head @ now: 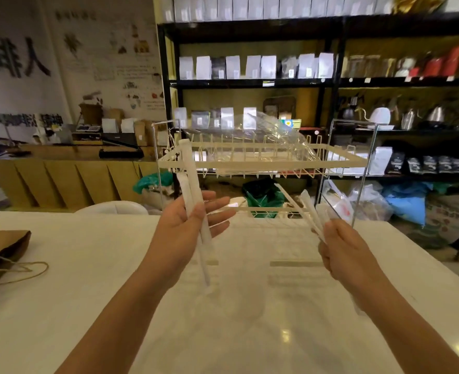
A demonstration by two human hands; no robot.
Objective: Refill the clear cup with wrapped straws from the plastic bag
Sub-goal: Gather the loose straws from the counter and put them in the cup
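Fingers of the left hand (188,225) were half spread, thumb pinching upright straws (193,184). The right hand (341,247) gripped more straws, fanned up-left. A bag (263,136) lay on the rack (250,163) behind.

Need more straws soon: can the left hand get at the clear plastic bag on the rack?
Probably not yet: the left hand holds wrapped straws. The plastic bag lies uncovered on the rack's top tier.

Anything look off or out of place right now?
The plastic bag lies crumpled on the wire rack's upper tier. No clear cup shows. Left hand and right hand each hold wrapped straws, none spilled.
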